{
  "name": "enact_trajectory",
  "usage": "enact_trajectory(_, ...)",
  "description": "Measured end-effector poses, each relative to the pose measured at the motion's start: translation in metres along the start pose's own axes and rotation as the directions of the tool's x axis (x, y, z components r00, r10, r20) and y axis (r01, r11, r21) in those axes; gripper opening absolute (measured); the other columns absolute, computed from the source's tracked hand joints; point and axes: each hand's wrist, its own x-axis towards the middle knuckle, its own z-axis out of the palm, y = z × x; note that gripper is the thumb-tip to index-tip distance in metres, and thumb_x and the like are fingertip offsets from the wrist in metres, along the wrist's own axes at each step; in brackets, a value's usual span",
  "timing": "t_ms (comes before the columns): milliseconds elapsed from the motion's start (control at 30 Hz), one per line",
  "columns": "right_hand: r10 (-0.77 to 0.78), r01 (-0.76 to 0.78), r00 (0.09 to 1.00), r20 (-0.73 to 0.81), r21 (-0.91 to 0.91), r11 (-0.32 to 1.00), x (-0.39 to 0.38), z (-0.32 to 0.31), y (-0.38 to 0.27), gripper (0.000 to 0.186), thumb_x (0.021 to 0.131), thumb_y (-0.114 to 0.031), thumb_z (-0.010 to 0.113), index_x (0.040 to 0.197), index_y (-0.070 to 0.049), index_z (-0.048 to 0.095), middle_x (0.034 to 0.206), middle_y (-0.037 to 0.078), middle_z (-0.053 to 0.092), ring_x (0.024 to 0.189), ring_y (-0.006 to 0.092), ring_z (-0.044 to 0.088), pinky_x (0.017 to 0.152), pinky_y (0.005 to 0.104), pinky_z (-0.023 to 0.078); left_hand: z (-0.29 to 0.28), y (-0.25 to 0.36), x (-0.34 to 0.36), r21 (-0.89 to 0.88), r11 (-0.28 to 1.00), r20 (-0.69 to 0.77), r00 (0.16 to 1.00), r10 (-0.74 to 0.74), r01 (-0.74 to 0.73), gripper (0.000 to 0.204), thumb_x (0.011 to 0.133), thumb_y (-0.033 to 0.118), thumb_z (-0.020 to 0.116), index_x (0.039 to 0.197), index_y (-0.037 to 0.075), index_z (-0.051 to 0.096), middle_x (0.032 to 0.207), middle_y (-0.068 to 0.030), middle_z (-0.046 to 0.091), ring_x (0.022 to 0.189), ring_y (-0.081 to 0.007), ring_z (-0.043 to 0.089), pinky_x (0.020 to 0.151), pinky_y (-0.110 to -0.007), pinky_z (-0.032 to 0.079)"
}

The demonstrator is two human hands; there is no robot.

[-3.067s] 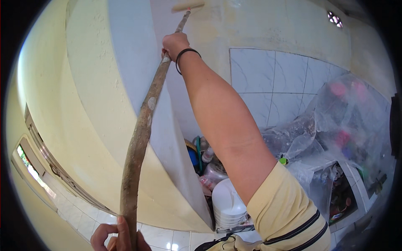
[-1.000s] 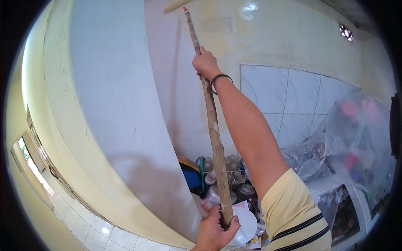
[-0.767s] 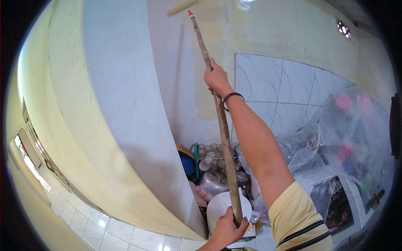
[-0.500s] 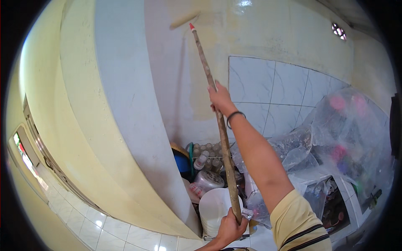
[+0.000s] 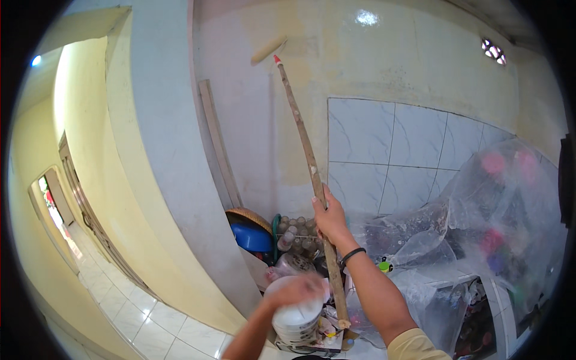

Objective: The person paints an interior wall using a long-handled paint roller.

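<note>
My right hand [image 5: 330,221] wraps around the wooden pole [image 5: 309,157], brown, knotty and slightly crooked, its lower end cut pale. My blurred left hand [image 5: 300,290] is just beside it; whether spread or closed, I can't tell. Beyond the red tip [image 5: 277,59], a cream paint roller [image 5: 268,51] slants before the patchy wall [image 5: 372,63].

Looks like a home, probably its kitchen corner.
Shown by marbled wall tiles [image 5: 360,132], a blue basin [image 5: 251,238], clustered bottles [image 5: 294,241], and a tiled hallway floor [image 5: 135,303].
</note>
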Motion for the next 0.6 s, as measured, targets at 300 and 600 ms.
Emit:
enact_trajectory(300,-0.201,0.192,0.979,-0.038,-0.169,0.967,-0.003,-0.065,0.029,0.051,0.091,-0.017,0.051,0.141,-0.016,0.039,0.064,0.011,0.056,0.043,0.0193,0.052,0.044,0.0340,0.043,-0.089,0.066,0.226,-0.513,0.849,-0.463,0.792,-0.397,0.125,0.053,0.093,0.049,0.049,0.115,0.000,0.043,0.101,-0.0122,0.052,0.084,-0.0216,0.060,0.069,-0.036,0.052)
enact_trajectory(600,-0.001,0.006,0.998,0.058,-0.079,0.997,-0.013,-0.107,-0.009,0.057,0.092,-0.017,0.051,0.145,-0.013,0.030,0.067,0.014,0.057,0.044,0.0196,0.058,0.045,0.0346,0.048,-0.082,0.066,0.288,-0.292,0.952,-0.764,0.576,-0.290,0.092,0.026,0.096,0.023,0.040,0.101,-0.002,0.033,0.077,-0.0136,0.053,0.051,-0.0214,0.055,0.042,-0.035,0.047)
